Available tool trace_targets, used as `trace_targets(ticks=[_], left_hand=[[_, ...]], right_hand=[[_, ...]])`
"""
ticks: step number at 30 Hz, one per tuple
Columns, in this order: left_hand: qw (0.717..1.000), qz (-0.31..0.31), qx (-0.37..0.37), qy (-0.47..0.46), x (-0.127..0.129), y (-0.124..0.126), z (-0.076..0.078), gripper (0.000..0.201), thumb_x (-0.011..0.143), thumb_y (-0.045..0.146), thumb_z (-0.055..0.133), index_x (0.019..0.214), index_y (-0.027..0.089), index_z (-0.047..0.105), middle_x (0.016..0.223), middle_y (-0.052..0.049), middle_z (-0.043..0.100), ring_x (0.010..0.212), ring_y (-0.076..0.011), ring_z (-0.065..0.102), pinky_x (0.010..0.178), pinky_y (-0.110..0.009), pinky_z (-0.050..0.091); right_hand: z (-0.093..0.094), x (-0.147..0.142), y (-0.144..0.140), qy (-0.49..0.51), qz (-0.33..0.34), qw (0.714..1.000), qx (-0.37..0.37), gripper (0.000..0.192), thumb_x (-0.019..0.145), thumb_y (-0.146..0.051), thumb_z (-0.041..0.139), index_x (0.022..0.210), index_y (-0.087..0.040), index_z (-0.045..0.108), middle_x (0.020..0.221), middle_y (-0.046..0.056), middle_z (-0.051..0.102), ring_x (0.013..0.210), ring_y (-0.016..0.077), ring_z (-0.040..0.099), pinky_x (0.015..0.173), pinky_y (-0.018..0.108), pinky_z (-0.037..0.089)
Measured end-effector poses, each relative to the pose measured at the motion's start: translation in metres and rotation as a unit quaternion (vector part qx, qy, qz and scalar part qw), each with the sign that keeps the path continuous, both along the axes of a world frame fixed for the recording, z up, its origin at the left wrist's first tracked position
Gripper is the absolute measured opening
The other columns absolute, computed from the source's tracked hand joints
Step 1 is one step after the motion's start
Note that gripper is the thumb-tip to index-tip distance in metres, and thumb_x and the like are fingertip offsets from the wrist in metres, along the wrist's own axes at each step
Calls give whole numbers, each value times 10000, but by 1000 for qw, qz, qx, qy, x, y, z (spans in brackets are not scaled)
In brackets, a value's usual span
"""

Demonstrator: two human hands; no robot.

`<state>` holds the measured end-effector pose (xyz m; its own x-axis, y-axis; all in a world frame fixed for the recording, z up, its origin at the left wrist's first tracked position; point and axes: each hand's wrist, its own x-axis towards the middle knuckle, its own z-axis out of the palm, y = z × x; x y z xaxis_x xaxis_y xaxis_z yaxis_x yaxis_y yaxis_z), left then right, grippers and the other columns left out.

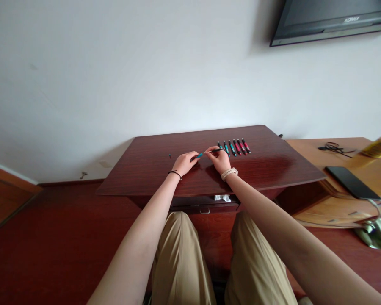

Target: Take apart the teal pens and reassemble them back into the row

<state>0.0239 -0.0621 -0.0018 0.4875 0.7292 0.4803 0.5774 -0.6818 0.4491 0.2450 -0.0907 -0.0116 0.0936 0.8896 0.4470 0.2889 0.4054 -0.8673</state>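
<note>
Over the dark red-brown table (152,152), my left hand (184,162) is closed on a teal pen barrel (199,155). My right hand (220,160) pinches a slim black pen part (216,150), whose thin pale end points at the teal barrel. Whether the two parts touch is too small to tell. Just beyond my right hand, several pens lie side by side in a row, teal pens (232,147) on the left and red pens (241,146) on the right. A tiny dark and teal piece (169,156) lies left of my left hand.
A lighter wooden cabinet (311,148) adjoins on the right, bearing a black phone (351,182), a coiled black cable (335,147) and a yellow bottle (379,146). White tissue (222,198) shows in the opening under the tabletop. A television (336,21) hangs on the wall.
</note>
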Motion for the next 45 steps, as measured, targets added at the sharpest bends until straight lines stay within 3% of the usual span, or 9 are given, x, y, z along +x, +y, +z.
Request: trace_targets(ticks=[10, 14, 19, 23, 30, 35, 45], left_hand=[[1000, -14, 0, -2, 1, 0, 0, 177, 1025, 366, 651, 1116, 292, 783, 1099, -51, 807, 983, -267, 757, 928, -362, 560], [1000, -16, -3, -7, 0, 1, -1, 175, 1020, 374, 664, 1122, 304, 788, 1112, -48, 807, 1008, -268, 760, 954, -367, 571], [1000, -29, 2, -8, 0, 2, -3, 194, 1028, 372, 667, 1154, 312, 801, 1183, -44, 806, 1075, -270, 761, 1009, -376, 568], [998, -38, 32, 28, 0, 2, -6, 254, 1060, 374, 621, 1237, 295, 784, 1230, -57, 795, 1131, -255, 751, 1051, -375, 563], [993, -22, 83, 86, 1, 2, -5, 287, 1097, 396, 569, 1261, 248, 753, 1217, -75, 788, 1129, -235, 741, 1058, -373, 559], [995, -9, 59, 81, 1, 2, -5, 248, 1080, 391, 605, 1208, 239, 753, 1176, -72, 779, 1104, -239, 737, 1009, -355, 564], [997, 22, 9, 70, 1, -1, 2, 180, 1031, 381, 682, 1040, 230, 779, 1078, -62, 771, 1015, -237, 714, 943, -346, 539]], right_hand=[[-4, 1, 1, -27, 20, 999, -10, 307, 901, -492, 708, 974, -201, 774, 911, 67, 808, 828, 225, 737, 809, 326, 574], [-1, -1, -1, -15, 38, 999, -19, 371, 934, -578, 681, 974, -215, 749, 915, 50, 805, 821, 212, 729, 814, 321, 580], [-1, -3, -3, 2, 52, 998, -45, 596, 1057, -726, 404, 1093, -236, 741, 867, 25, 787, 744, 195, 698, 772, 309, 567], [-1, -4, -3, -54, 51, 996, -57, 685, 1086, -745, 279, 1170, -253, 748, 797, 26, 760, 777, 223, 726, 817, 328, 561], [2, -4, -7, -150, 66, 983, -78, 645, 1107, -717, 267, 1221, -279, 726, 744, 21, 734, 792, 243, 742, 844, 338, 524], [2, -4, -5, -159, 62, 983, -73, 663, 1097, -736, 282, 1144, -274, 755, 740, 29, 740, 817, 248, 742, 843, 335, 518], [-1, -5, -4, -73, 62, 993, -69, 740, 1043, -827, 301, 1067, -252, 767, 811, 40, 775, 747, 219, 710, 835, 337, 532]])
